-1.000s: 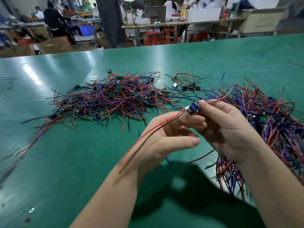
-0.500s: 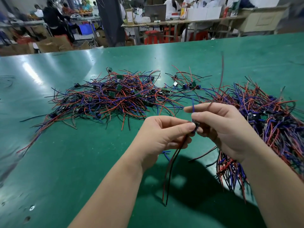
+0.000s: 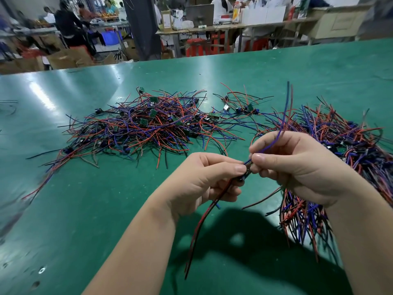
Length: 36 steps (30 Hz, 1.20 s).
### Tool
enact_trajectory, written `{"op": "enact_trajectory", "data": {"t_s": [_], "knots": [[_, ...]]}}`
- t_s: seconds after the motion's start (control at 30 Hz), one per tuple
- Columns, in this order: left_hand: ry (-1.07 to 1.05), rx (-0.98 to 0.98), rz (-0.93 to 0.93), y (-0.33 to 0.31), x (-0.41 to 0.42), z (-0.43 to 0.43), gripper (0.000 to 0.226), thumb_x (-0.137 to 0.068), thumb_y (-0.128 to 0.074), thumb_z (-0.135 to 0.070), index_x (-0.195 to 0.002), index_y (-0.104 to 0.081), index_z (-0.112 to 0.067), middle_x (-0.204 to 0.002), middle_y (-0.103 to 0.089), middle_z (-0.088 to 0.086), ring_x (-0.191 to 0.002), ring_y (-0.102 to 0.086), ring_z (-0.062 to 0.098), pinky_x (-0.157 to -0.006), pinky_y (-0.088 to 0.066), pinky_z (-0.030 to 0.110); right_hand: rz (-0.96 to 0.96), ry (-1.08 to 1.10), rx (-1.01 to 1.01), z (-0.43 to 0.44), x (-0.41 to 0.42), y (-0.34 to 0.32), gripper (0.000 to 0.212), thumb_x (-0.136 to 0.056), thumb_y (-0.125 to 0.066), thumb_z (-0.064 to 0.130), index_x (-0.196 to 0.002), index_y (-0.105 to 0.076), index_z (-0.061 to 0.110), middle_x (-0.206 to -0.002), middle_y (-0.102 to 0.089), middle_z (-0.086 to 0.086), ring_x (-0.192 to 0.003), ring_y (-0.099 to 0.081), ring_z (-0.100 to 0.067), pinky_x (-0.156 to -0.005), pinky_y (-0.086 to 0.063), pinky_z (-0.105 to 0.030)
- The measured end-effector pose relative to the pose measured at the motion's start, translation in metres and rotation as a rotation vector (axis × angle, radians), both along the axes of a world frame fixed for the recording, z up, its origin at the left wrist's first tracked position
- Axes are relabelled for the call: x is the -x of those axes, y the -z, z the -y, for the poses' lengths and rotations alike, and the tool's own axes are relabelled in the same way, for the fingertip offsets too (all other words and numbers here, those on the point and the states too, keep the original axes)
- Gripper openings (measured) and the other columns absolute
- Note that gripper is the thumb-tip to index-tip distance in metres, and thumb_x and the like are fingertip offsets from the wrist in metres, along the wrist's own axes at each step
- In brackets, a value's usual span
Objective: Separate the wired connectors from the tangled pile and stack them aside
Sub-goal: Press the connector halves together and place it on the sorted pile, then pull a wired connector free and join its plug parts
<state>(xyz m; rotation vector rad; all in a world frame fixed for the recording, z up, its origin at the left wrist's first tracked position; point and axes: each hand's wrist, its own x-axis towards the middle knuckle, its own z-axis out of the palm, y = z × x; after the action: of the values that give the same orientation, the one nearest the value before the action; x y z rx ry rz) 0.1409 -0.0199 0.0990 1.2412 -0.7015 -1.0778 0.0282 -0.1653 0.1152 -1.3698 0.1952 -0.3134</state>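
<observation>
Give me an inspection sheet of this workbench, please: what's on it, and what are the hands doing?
Surface: green table, glossy.
Job's things: tangled pile mid-table; second heap at right; one wired connector held up between the hands.
Clutter: nothing seen.
Grippers: left hand and right hand both pinch that connector.
Cables: red and black leads hang below the left hand; blue lead rises past the right.
Surroundings: workbenches, cardboard boxes, people behind.
</observation>
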Motion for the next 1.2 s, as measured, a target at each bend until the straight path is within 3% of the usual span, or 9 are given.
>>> {"op": "enact_trajectory", "data": {"t_s": [0.2,0.3,0.4,0.57,0.7,0.83,0.97,1.1,1.2], "knots": [[0.047,-0.035,0.129,0.004,0.008,0.003,0.022,-0.078,-0.072,-0.001,-0.067,-0.074,-0.020,-0.061,-0.066,-0.002,-0.048,-0.061,0.010,-0.049,-0.048,0.018,0.047,0.268,0.147,0.001,-0.004,0.001,0.011,-0.060,-0.072,0.019,-0.067,-0.072,0.010,-0.059,-0.067,-0.006,-0.045,-0.058,-0.009,-0.041,-0.042,-0.015],[0.166,-0.126,0.248,0.007,0.012,0.003,0.020,-0.078,-0.074,-0.007,-0.069,-0.069,-0.024,-0.062,-0.066,-0.006,-0.052,-0.064,0.008,-0.049,-0.044,0.014,0.112,0.464,0.149,0.010,-0.002,-0.003,0.003,-0.073,-0.070,0.012,-0.070,-0.069,0.013,-0.058,-0.068,-0.002,-0.044,-0.057,-0.005,-0.041,-0.043,-0.013],[0.225,-0.168,0.269,0.006,0.012,0.003,0.014,-0.071,-0.075,-0.016,-0.069,-0.069,-0.029,-0.063,-0.066,-0.007,-0.054,-0.065,0.008,-0.051,-0.046,0.014,0.178,0.603,0.070,0.016,0.002,-0.006,0.016,-0.080,-0.069,0.009,-0.066,-0.071,0.013,-0.058,-0.068,-0.001,-0.045,-0.058,-0.006,-0.043,-0.045,-0.013],[0.324,-0.183,0.251,0.004,0.003,-0.003,0.023,-0.076,-0.073,-0.008,-0.070,-0.069,-0.031,-0.063,-0.066,-0.006,-0.054,-0.066,0.009,-0.052,-0.048,0.015,0.190,0.621,-0.018,0.008,0.000,-0.009,0.024,-0.087,-0.065,0.019,-0.065,-0.069,0.011,-0.052,-0.063,-0.003,-0.036,-0.054,-0.008,-0.036,-0.039,-0.014],[0.358,-0.229,0.347,0.009,0.003,-0.003,0.021,-0.081,-0.072,-0.008,-0.075,-0.064,-0.027,-0.062,-0.065,-0.006,-0.055,-0.064,0.007,-0.052,-0.046,0.014,0.104,0.596,-0.105,0.004,-0.002,-0.009,0.037,-0.090,-0.060,0.023,-0.056,-0.068,0.012,-0.046,-0.058,-0.005,-0.029,-0.046,-0.010,-0.036,-0.031,-0.011],[0.203,-0.193,0.400,0.009,-0.004,-0.003,0.015,-0.082,-0.073,-0.009,-0.078,-0.065,-0.022,-0.062,-0.067,-0.005,-0.054,-0.063,0.008,-0.052,-0.047,0.015,0.107,0.589,-0.215,0.006,-0.004,-0.008,0.033,-0.098,-0.046,0.036,-0.082,-0.066,0.015,-0.065,-0.067,-0.002,-0.037,-0.052,-0.008,-0.038,-0.035,-0.012],[-0.182,-0.062,0.184,0.007,-0.012,0.001,0.005,-0.081,-0.073,-0.013,-0.080,-0.068,-0.015,-0.068,-0.069,-0.002,-0.052,-0.062,0.011,-0.054,-0.053,0.021,0.097,0.537,-0.008,0.002,-0.007,-0.006,0.015,-0.094,-0.051,0.033,-0.109,-0.050,0.029,-0.102,-0.055,-0.004,-0.044,-0.055,-0.010,-0.041,-0.038,-0.017],[-0.327,-0.038,0.109,0.009,-0.016,0.003,0.008,-0.080,-0.074,-0.019,-0.081,-0.067,-0.015,-0.072,-0.071,-0.001,-0.048,-0.059,0.007,-0.055,-0.055,0.023,-0.011,0.239,0.263,-0.016,-0.011,0.003,0.054,-0.065,-0.067,0.046,-0.110,-0.042,0.030,-0.098,-0.061,-0.010,-0.060,-0.062,-0.017,-0.050,-0.044,-0.024],[-0.299,-0.066,0.152,0.010,-0.014,0.004,0.012,-0.079,-0.075,-0.018,-0.086,-0.066,-0.014,-0.068,-0.070,-0.004,-0.048,-0.060,0.008,-0.053,-0.052,0.021,-0.031,0.224,0.321,-0.026,-0.014,0.007,0.039,-0.067,-0.062,0.054,-0.087,-0.052,0.022,-0.083,-0.067,-0.012,-0.053,-0.062,-0.021,-0.045,-0.043,-0.024]]}}
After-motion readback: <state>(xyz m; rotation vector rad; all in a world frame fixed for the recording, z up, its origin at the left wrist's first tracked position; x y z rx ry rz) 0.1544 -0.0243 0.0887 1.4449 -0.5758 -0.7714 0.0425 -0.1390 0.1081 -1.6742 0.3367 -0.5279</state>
